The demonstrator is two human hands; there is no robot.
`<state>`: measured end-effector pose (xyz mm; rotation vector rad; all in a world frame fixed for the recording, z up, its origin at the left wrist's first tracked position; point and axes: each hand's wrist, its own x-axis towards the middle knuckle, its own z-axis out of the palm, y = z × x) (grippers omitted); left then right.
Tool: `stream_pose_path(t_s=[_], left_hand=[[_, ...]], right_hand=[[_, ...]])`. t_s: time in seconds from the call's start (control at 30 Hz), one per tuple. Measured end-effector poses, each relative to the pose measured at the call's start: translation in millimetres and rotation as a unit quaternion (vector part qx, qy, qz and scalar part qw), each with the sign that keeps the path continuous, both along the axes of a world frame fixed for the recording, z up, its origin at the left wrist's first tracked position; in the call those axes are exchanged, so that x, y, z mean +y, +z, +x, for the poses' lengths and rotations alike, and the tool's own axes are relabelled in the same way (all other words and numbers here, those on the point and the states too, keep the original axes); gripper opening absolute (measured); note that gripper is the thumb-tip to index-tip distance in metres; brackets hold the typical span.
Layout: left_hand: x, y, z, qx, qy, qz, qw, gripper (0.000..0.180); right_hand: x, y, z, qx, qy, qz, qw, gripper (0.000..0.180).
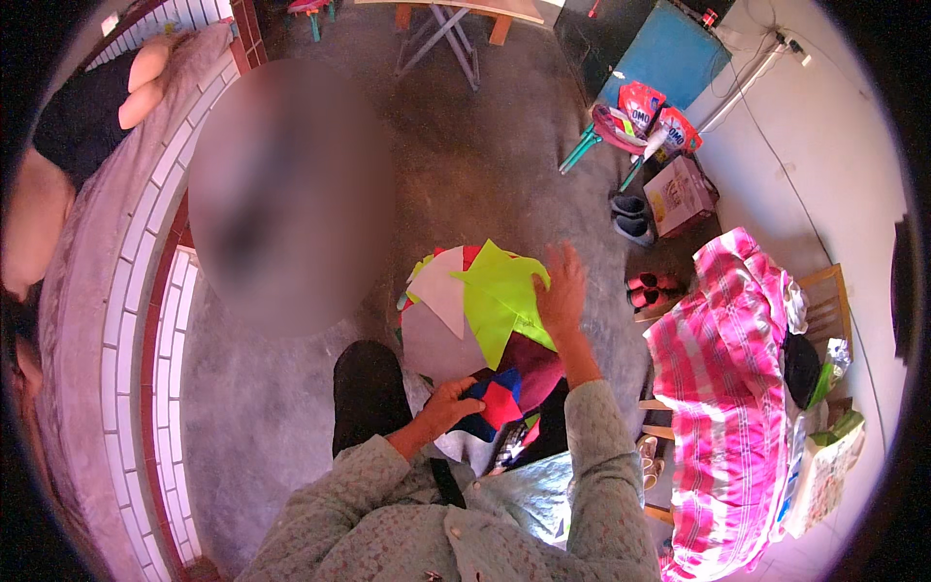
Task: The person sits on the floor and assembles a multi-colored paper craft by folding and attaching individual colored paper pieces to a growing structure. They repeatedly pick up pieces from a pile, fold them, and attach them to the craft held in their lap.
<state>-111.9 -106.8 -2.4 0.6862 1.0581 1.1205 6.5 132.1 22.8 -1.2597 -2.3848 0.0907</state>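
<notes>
My left hand (448,405) is closed on small fabric pieces, a red one (502,404) lying over dark blue ones (475,423). My right hand (562,301) has its fingers stretched out at the right edge of a neon yellow-green cloth piece (495,306). Whether its thumb presses on that cloth is hard to tell. The neon piece lies on a heap of fabric scraps at my lap, beside a pale pink piece (442,291), a greyish one (436,341) and a maroon one (535,361). Other scraps below are partly hidden by my hands.
At the right, a pink checked cloth (727,407) drapes over wooden furniture. Farther off stand a stool with red packets (640,105), a cardboard box (679,197) and dark shoes (631,219). A bed (107,213) runs along the left. A folding table (456,12) stands ahead.
</notes>
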Motion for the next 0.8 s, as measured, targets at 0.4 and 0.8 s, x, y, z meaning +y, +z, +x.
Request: stream_pose_path(t_s=[0.4,0.8], left_hand=[[1,-33,6,0.05,0.015,0.036,0.998,0.021],[-4,3,12,-0.086,0.021,0.01,0.996,0.032]], right_hand=[[-42,24,27,0.211,0.09,-0.126,0.965,0.047],[-203,10,117,0.511,0.018,-0.441,0.738,0.029]])
